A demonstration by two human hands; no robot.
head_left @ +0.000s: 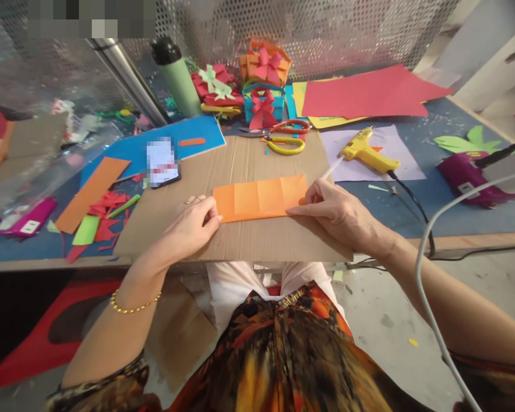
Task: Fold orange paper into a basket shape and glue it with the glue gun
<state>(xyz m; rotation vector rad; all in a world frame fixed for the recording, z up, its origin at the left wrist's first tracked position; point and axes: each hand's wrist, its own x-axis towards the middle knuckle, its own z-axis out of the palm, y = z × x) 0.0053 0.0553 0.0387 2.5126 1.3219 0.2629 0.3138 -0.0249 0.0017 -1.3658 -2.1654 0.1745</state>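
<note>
A folded orange paper [260, 197] with upright crease lines lies on a brown cardboard sheet [249, 246] in front of me. My left hand [195, 226] is closed on its left end, thumb at the lower corner. At the right end my right hand [341, 212] pinches the paper, its index finger pressed along the bottom folded edge. Beyond the paper, scissors with red handles [294, 127] and a pair with yellow handles [286, 147] rest on the cardboard. A yellow glue gun [369, 153] lies near my right hand, on a lilac sheet [395, 163].
Left of the cardboard are a phone [162, 161], an orange strip [92, 194] and red scraps [107, 212]. Small paper baskets [264, 106], a green bottle [178, 80] and red sheets [364, 94] stand or lie behind. A white cable [420, 274] crosses my right arm.
</note>
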